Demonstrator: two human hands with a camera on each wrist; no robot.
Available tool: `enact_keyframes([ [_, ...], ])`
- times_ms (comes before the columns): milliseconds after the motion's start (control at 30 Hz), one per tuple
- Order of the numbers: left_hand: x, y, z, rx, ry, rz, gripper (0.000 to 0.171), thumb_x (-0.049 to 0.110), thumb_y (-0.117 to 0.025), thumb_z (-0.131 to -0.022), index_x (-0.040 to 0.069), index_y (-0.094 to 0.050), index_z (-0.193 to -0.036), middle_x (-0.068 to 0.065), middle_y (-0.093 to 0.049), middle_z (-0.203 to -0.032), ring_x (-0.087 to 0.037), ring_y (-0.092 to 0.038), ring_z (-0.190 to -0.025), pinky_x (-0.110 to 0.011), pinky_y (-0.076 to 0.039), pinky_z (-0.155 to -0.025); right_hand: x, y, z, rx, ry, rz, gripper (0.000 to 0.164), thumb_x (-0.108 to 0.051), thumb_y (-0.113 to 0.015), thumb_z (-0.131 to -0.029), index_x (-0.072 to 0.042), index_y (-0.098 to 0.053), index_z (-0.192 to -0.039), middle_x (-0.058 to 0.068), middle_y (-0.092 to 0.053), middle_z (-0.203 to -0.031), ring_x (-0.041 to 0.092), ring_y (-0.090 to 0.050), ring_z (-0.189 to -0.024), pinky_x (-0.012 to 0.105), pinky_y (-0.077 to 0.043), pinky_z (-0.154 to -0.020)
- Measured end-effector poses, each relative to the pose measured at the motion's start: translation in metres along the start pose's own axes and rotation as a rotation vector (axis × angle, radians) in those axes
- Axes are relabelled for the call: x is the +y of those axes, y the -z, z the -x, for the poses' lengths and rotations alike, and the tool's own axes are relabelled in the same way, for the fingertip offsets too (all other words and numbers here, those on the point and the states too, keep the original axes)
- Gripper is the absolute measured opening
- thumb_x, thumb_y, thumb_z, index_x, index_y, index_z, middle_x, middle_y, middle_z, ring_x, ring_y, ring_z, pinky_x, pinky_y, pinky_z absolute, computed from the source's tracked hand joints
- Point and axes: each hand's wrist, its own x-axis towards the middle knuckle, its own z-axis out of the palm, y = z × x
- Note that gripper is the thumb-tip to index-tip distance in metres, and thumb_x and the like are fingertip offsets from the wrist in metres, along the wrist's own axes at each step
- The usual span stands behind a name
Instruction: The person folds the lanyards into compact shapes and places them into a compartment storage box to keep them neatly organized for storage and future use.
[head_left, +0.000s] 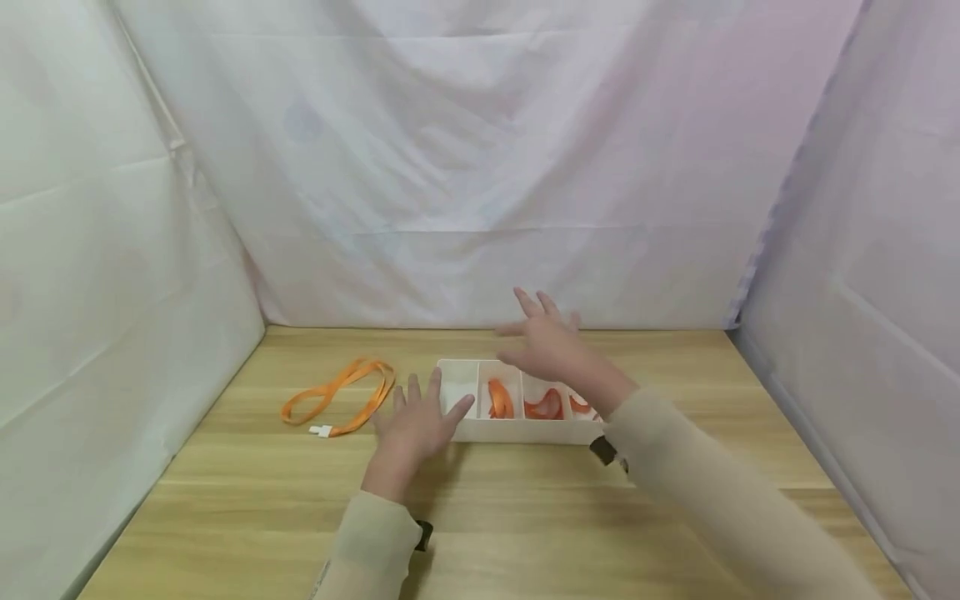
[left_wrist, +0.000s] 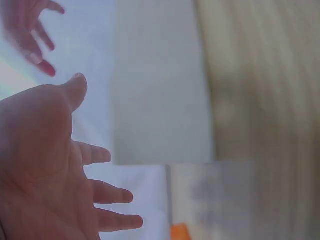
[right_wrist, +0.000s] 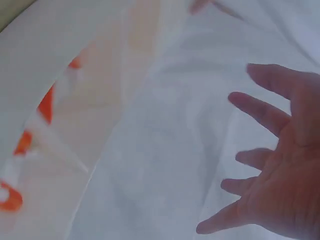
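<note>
My left hand (head_left: 416, 423) hovers with spread fingers over the left end of a white divided box (head_left: 517, 432), its thumb overlapping the front wall in the head view. My right hand (head_left: 546, 340) is raised above the right half of the box, fingers apart, holding nothing. Several compartments hold folded orange ribbon, such as an orange strap (head_left: 500, 400) and another orange strap (head_left: 546, 406); the leftmost compartment shows bare white. Left of the box lies an orange lanyard (head_left: 341, 392) in a loose loop with a white clip (head_left: 321, 431). In the right wrist view orange pieces (right_wrist: 46, 106) show inside the box.
The wooden table (head_left: 510, 517) carries the box and lanyard. White cloth (head_left: 480, 167) hangs behind it, with more cloth on the left (head_left: 90, 275) and right (head_left: 862, 275). Both sleeves are beige, each with a dark strap at the wrist.
</note>
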Motion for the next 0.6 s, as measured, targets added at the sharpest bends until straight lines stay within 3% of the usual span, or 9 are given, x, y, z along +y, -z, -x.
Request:
enact_keyframes([
  [167,0.019,0.015,0.013,0.079,-0.065,0.064,0.092,0.081,-0.037,-0.101,0.024,-0.021,-0.172,-0.019,-0.015,-0.179,-0.049,-0.012,-0.165,-0.089,-0.011,-0.117,0.022,-0.008,0.038,0.094,-0.015,-0.130,0.062,-0.051,-0.056,-0.108,-0.024,-0.046,-0.162,0.013,-0.004,-0.181,0.049,0.001,-0.166,0.087,-0.010,-0.118],
  [300,0.032,0.024,0.026,0.135,-0.111,0.086,0.090,0.078,-0.040,-0.102,0.022,-0.025,-0.171,-0.017,-0.017,-0.179,-0.048,-0.012,-0.165,-0.088,-0.010,-0.118,0.029,-0.023,0.066,0.128,-0.028,-0.189,0.068,-0.054,-0.049,-0.110,-0.020,-0.036,-0.167,0.014,-0.005,-0.181,0.049,0.001,-0.166,0.089,-0.003,-0.117],
  [400,0.036,0.024,0.034,0.170,-0.129,0.054,0.087,0.075,-0.042,-0.103,0.022,-0.028,-0.170,-0.017,-0.018,-0.179,-0.049,-0.012,-0.165,-0.088,-0.012,-0.118,0.026,-0.034,0.081,0.142,-0.056,-0.224,0.071,-0.058,-0.045,-0.110,-0.021,-0.030,-0.169,0.012,-0.004,-0.181,0.047,0.004,-0.166,0.089,0.005,-0.116],
  [600,0.036,0.014,0.049,0.182,-0.168,-0.013,0.088,0.078,-0.042,-0.101,0.024,-0.028,-0.170,-0.018,-0.012,-0.180,-0.049,-0.008,-0.166,-0.091,-0.017,-0.114,0.025,-0.048,0.104,0.154,-0.167,-0.196,0.075,-0.067,-0.026,-0.111,-0.022,-0.023,-0.171,0.014,-0.004,-0.181,0.049,0.006,-0.165,0.089,0.010,-0.115],
])
